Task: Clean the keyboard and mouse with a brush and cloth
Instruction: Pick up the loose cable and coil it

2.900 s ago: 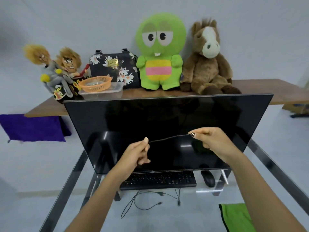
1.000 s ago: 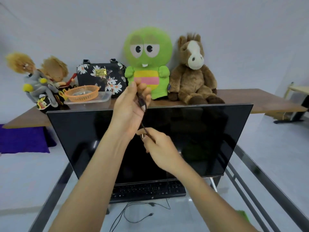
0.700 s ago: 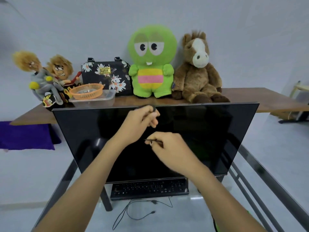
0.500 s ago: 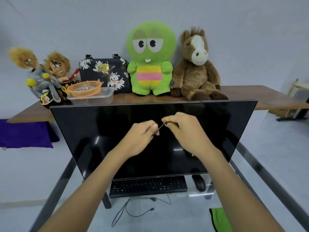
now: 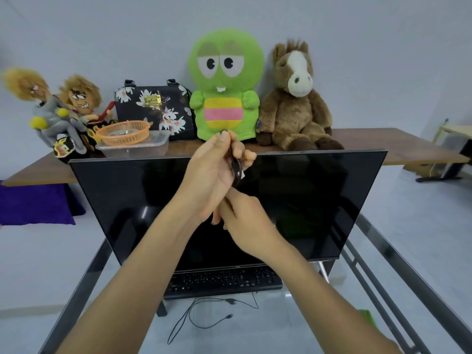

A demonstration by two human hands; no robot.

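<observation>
My left hand [image 5: 214, 172] is raised in front of the black monitor [image 5: 319, 200], closed around a coiled black cable [image 5: 236, 167] with a small white tip. Just below it, my right hand [image 5: 245, 221] pinches the lower end of the same cable. The black keyboard [image 5: 224, 281] lies on the glass table under the monitor's lower edge. A corner of a green cloth [image 5: 367, 316] shows at the lower right. The mouse is hidden behind my right forearm. No brush is in view.
Loose thin black cables [image 5: 204, 315] lie on the glass table [image 5: 281, 328] in front of the keyboard. Behind the monitor a wooden table [image 5: 383, 141] carries plush toys, a floral bag [image 5: 153, 108] and an orange basket [image 5: 124, 131] on a clear container.
Both hands held the cable level in front of the screen; now my left hand has risen with the coil and my right hand has dropped below it. The view shifted left, hiding the mouse.
</observation>
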